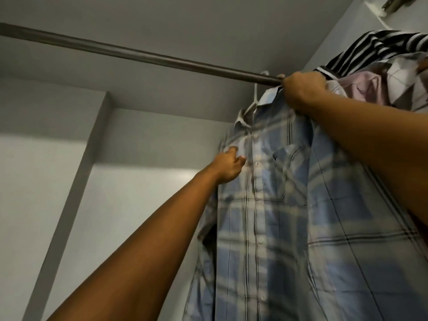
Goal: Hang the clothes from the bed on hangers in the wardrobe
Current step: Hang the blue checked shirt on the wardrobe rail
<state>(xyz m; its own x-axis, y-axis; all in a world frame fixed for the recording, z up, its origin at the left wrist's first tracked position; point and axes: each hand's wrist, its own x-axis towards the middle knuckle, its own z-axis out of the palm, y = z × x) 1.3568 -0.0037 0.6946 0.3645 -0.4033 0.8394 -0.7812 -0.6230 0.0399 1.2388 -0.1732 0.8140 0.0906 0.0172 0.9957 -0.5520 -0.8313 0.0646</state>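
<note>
A light blue plaid shirt (273,205) hangs on a white hanger (256,93) whose hook is over the dark wardrobe rail (139,55). My right hand (303,89) grips the top of the shirt at the collar, right by the rail and the hanger's hook. My left hand (228,166) pinches the shirt's front fabric near the left shoulder, beside the button strip. The shirt's lower part runs out of the frame.
To the right on the same rail hang a black-and-white striped garment (375,46) and a pale pink shirt (363,89), pressed close to my right hand. The rail's left stretch is bare. Grey wardrobe walls and a vertical divider (76,177) lie behind.
</note>
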